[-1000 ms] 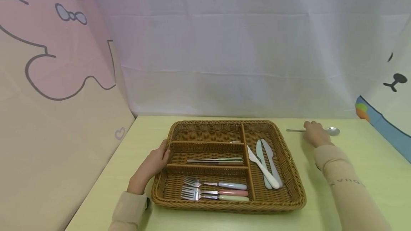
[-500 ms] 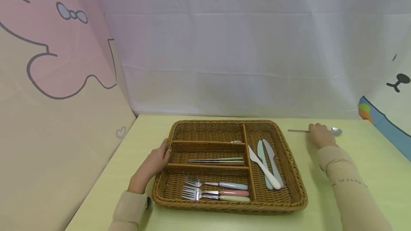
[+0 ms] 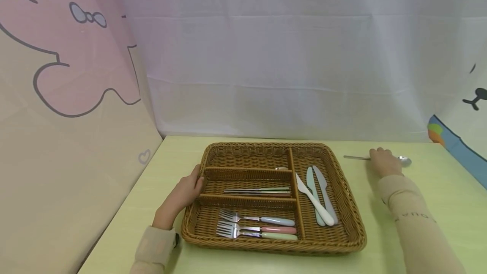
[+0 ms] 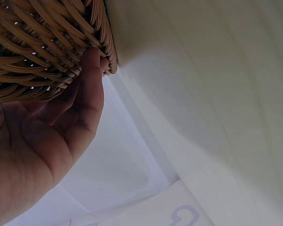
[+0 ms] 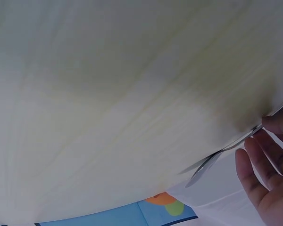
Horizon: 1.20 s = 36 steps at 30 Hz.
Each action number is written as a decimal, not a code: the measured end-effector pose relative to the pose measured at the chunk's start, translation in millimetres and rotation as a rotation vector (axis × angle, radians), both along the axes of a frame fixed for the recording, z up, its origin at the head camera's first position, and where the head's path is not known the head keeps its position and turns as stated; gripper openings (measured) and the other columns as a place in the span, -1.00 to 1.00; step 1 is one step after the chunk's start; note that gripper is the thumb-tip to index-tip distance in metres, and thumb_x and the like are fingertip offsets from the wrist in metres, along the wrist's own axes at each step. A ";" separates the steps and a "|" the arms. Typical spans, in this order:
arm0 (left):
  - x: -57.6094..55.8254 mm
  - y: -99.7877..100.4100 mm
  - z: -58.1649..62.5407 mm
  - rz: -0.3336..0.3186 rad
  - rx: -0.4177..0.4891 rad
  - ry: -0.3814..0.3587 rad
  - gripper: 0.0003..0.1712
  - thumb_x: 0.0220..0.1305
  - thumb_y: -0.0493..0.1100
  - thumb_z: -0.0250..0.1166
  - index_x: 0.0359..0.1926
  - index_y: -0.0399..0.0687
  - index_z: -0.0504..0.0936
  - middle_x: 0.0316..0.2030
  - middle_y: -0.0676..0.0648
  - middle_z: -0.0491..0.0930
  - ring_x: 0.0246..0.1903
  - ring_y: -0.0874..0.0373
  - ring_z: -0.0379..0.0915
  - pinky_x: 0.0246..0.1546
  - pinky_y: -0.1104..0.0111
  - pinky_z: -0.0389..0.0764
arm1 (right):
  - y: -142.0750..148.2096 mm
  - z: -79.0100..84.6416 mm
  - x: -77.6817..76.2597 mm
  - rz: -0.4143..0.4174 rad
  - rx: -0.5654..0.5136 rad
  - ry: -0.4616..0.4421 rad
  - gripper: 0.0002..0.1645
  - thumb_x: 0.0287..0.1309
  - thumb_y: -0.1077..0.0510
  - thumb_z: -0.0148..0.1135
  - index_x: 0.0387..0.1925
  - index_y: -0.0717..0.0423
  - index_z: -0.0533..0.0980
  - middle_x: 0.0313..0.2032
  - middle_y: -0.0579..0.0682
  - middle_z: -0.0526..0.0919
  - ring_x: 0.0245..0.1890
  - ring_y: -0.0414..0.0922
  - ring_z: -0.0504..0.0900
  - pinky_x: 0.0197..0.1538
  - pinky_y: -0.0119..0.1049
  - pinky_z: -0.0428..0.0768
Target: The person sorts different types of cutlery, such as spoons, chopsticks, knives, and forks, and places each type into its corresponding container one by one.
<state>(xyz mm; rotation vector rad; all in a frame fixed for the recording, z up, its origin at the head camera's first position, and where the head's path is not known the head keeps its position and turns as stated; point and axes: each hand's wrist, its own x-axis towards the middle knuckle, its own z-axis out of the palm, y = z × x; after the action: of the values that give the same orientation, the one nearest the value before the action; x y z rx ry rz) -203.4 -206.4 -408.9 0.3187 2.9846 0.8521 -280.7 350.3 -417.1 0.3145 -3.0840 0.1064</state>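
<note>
At its left side, my left hand (image 3: 186, 189) grips the rim of a brown wicker cutlery basket (image 3: 266, 246); in the left wrist view its fingers (image 4: 90, 89) lie against the outer wall. Beyond the basket's right side, my right hand (image 3: 385, 162) pinches a metal spoon (image 3: 405, 162) by its handle between thumb and finger. The spoon's bowl (image 5: 205, 170) points right and sits low by the table; whether it touches is unclear. Inside the basket are several compartments with forks (image 3: 256, 229), chopsticks (image 3: 262, 190) and knives (image 3: 316, 202).
A metal piece (image 3: 281, 168) shows partly behind a divider in the back compartment. The pale yellow table (image 3: 171, 155) ends against a white cloth (image 3: 258, 75) at the back. Printed cloths stand at the left (image 3: 76, 75) and right.
My right hand has shifted slightly right, and the spoon's bowl end has turned a little toward me. The left hand keeps its grip on the basket rim. The head view has moved slightly.
</note>
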 end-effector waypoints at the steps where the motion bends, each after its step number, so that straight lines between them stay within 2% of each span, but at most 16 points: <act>1: -0.2 0.2 -0.1 0.000 -0.001 0.000 -0.37 0.40 -0.20 -0.12 0.33 -0.46 -0.08 -0.81 0.03 0.26 -0.85 0.25 0.06 -0.77 0.33 0.27 | 0.3 -0.2 -0.1 -0.002 0.004 0.006 -0.84 0.06 0.49 -0.09 -0.29 0.56 0.35 -0.31 0.52 0.43 -0.29 0.41 0.40 -0.29 0.33 0.49; 12: -1.0 0.0 -1.5 0.001 -0.004 -0.003 -0.37 0.40 -0.19 -0.12 0.33 -0.46 -0.09 -0.82 0.05 0.22 -0.85 0.25 0.04 -0.78 0.35 0.25 | 0.5 -1.1 -1.9 0.014 0.023 0.058 -0.90 0.02 0.48 -0.06 -0.53 0.41 0.38 -0.53 0.33 0.48 -0.50 0.21 0.47 -0.46 0.15 0.56; 19: -0.4 0.3 -1.1 0.006 -0.007 -0.008 -0.37 0.40 -0.19 -0.12 0.34 -0.45 -0.09 -0.83 0.06 0.21 -0.85 0.25 0.03 -0.78 0.34 0.25 | 0.5 0.3 -2.3 0.041 0.045 0.045 -0.91 0.04 0.47 -0.06 -0.46 0.38 0.40 -0.49 0.31 0.51 -0.47 0.21 0.49 -0.47 0.17 0.56; 25: 0.1 0.7 -0.8 0.007 -0.005 -0.011 -0.37 0.41 -0.18 -0.13 0.34 -0.44 -0.09 -0.82 0.06 0.21 -0.86 0.25 0.03 -0.78 0.34 0.25 | 1.4 1.0 0.2 0.053 0.057 0.025 -0.96 0.02 0.44 0.02 -0.49 0.35 0.38 -0.52 0.26 0.51 -0.51 0.17 0.50 -0.51 0.14 0.55; 36: -1.7 -0.6 -0.8 0.003 -0.005 -0.013 -0.37 0.41 -0.18 -0.13 0.34 -0.44 -0.10 -0.82 0.05 0.22 -0.85 0.25 0.05 -0.78 0.34 0.26 | -1.2 5.0 0.3 0.044 0.052 0.034 -0.91 -0.05 0.43 0.06 -0.53 0.26 0.36 -0.59 0.18 0.48 -0.61 0.05 0.46 -0.60 0.02 0.53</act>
<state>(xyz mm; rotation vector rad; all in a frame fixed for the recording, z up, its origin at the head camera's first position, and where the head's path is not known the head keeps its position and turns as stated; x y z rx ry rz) -205.1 -207.0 -409.6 0.3082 2.9759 0.8431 -280.3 349.1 -412.1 0.3825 -3.0509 0.0215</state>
